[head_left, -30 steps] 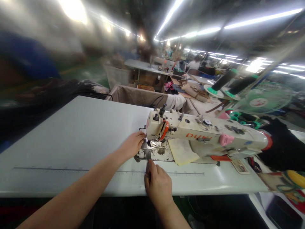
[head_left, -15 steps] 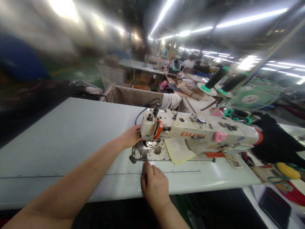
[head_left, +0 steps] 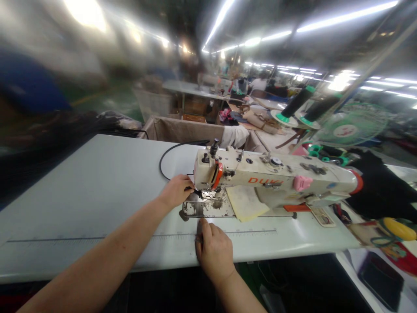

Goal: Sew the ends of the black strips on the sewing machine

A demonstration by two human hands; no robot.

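Observation:
A white sewing machine [head_left: 241,174] with an orange guard stands on the pale table [head_left: 97,187]. My left hand [head_left: 177,191] is just left of its needle area, fingers closed on a thin black strip [head_left: 197,192] that reaches toward the presser foot. Behind that hand a black cord [head_left: 162,161] curves over the table. My right hand [head_left: 215,248] is curled at the front edge of the machine bed, its thumb and fingers pressed together; what it pinches, if anything, is too dark to make out. A yellowish cloth [head_left: 246,203] lies under the machine arm.
Behind the table stands a fabric-lined bin [head_left: 185,130]. Thread cones [head_left: 297,104] and a green fan [head_left: 348,128] are at the back right. A dark phone [head_left: 381,278] lies at the lower right. Black fabric [head_left: 381,187] is piled beyond the machine's right end.
My left hand has come down and left from beside the machine head, and the black strip now shows in it. The black cord spreads in a wider loop. My right hand has hardly moved.

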